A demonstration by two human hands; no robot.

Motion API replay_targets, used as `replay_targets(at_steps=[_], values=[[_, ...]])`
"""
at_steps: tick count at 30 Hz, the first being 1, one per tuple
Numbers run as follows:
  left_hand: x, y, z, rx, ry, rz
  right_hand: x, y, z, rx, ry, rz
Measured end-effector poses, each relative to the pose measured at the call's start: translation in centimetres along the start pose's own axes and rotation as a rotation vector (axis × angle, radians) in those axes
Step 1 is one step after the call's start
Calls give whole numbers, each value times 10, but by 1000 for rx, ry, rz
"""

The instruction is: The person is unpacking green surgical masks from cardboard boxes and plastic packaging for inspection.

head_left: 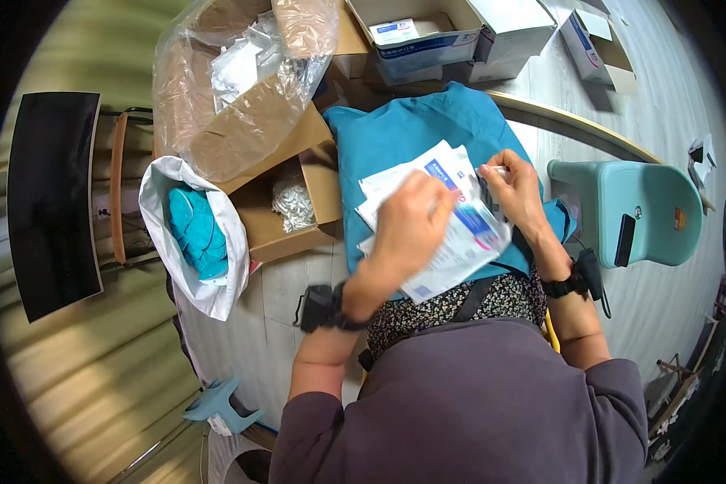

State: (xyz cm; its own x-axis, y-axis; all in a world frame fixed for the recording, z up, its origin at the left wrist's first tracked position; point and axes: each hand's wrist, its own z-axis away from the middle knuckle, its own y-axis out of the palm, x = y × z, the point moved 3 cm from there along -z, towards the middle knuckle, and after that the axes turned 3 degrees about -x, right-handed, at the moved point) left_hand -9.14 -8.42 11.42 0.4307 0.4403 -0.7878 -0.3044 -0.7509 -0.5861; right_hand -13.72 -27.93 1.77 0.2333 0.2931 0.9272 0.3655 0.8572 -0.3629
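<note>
White flat packets [482, 227] with blue printed labels lie overlapping on a teal cloth [427, 121] spread over my lap. Above them is my left hand [413, 222], slightly blurred, its fingers curled and brought together. What these fingers hold, if anything, is hidden. To the right, my right hand [518, 189] is raised at the packets' edge. Its thumb and fingers pinch a small white thing [501, 171], too little of which shows to name its kind. Both wrists carry strapped black devices.
At left stand a white bag [155, 198] holding teal fabric and a cardboard box [286, 244] with small white pieces. Behind is a plastic-lined carton [242, 137]. Small boxes [427, 52] sit at the back. A pale teal stool [661, 211] bearing a black phone-like slab stands right.
</note>
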Motion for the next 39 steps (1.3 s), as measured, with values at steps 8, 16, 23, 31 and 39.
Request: replay_targets(at_steps=[8, 16, 23, 31, 39], values=[[80, 30, -20, -116, -186, -239, 25, 18, -13, 64, 35, -204], [43, 21, -10, -99, 73, -110, 30, 19, -12, 145, -197, -109], [46, 27, -7, -5, 104, 66, 51, 17, 13, 75, -225, -92], [-41, 29, 35, 15, 389, 222, -5, 14, -13, -138, -70, 183], [-13, 10, -3, 24, 109, 109, -14, 2, -6, -145, 51, 62]])
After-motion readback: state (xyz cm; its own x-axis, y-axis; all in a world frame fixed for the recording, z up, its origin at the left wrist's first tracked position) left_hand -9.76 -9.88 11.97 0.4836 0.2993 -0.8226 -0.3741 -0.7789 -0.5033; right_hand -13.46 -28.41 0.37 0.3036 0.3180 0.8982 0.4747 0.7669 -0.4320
